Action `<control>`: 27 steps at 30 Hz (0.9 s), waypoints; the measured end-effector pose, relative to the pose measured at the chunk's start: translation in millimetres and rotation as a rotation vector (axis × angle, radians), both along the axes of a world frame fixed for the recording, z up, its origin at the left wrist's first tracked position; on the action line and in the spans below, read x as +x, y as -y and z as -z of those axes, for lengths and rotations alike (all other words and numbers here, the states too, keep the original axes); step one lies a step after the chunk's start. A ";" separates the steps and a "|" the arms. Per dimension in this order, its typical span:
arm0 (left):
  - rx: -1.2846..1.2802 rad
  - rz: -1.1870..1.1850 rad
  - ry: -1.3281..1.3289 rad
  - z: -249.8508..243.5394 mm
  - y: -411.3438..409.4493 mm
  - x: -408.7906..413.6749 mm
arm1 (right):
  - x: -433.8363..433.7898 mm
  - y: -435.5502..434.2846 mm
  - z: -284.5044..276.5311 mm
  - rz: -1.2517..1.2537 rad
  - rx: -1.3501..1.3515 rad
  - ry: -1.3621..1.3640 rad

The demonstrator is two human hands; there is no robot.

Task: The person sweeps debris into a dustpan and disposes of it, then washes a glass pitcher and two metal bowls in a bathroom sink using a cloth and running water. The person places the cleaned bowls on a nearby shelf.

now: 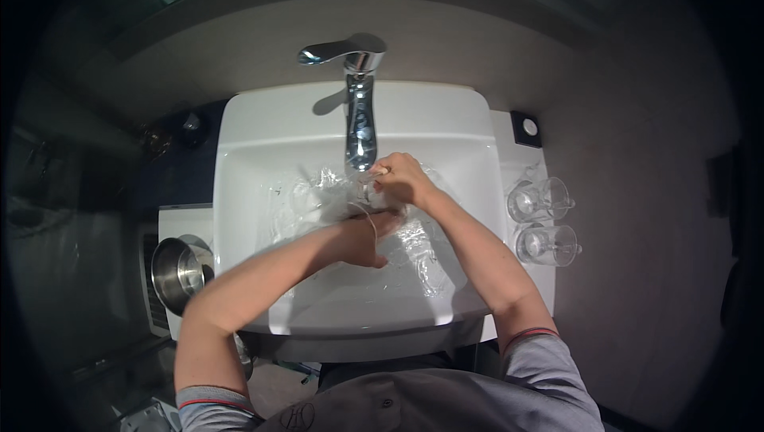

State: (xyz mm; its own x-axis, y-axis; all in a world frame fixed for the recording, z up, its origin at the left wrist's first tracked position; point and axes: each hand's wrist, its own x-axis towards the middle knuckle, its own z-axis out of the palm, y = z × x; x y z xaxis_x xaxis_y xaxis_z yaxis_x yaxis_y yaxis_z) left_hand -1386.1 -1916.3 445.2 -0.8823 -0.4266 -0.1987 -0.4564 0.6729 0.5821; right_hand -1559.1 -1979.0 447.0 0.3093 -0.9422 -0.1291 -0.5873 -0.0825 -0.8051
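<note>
Both my hands are inside a white washbasin [277, 112], beneath a chrome faucet [361, 115] with water running from it. My right hand [403, 178] is beside the spout's tip with its fingers curled. A small pale thing [384, 171] shows at those fingers; I cannot make out what it is. Lower and a little to the left is my left hand [367, 235], partly blurred, thumb apart from the fingers, with nothing seen in it. A thin pale line [373, 223] curves across its wrist. Splashing water hides part of the basin floor.
Two clear glass mugs [546, 199] [552, 245] lie on the white ledge to the right. A small black square object [527, 128] with a round white face is behind them. At the left, a stainless steel bowl [179, 277] is near my forearm.
</note>
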 end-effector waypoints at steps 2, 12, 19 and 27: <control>-0.267 0.147 0.229 7.2 3.9 6.5 | -3.5 2.7 -4.9 -0.031 0.124 -0.096; 0.108 -0.309 -0.351 51.6 -5.6 9.9 | 14.9 -4.8 -21.0 0.110 -0.075 -0.419; 1.940 -0.926 -1.466 -7.3 10.5 -7.6 | 16.4 -35.6 -2.2 0.445 -0.273 0.043; 0.481 -0.071 -0.253 8.5 15.7 -7.4 | 3.4 -17.4 14.4 0.249 -0.057 0.116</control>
